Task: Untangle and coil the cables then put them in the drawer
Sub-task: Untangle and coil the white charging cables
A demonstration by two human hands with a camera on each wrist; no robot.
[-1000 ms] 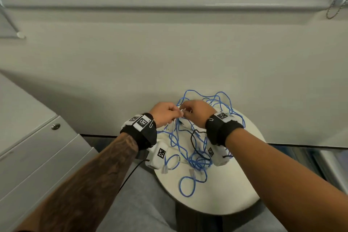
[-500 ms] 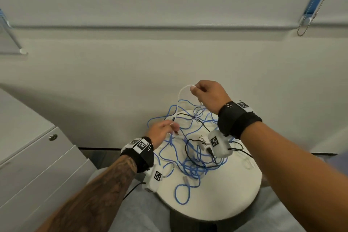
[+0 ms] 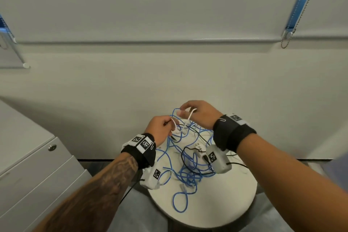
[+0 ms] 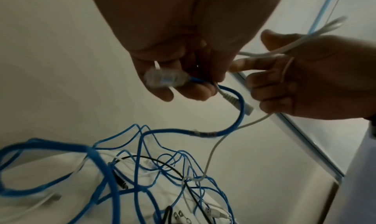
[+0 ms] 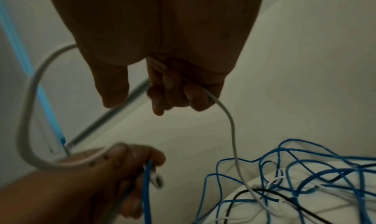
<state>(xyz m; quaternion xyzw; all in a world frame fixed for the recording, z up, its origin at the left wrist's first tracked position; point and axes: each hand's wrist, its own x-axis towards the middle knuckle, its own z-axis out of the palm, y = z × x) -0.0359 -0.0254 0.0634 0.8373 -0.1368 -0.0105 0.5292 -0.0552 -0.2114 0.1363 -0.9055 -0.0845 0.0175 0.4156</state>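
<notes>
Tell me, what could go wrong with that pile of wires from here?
1. The right hand lifts a white cable that runs down into the blue cable tangle; pulling harder could tighten a knot.
2. The left hand holds a blue plug and a white end together, so they may snag on each other.
3. The tangle lies on a small round table; a tug could drag loops off its edge.

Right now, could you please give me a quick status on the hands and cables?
Left hand grips blue cable plug and white cable end. Right hand holds white cable. Tangle still on table; drawers shut.
</notes>
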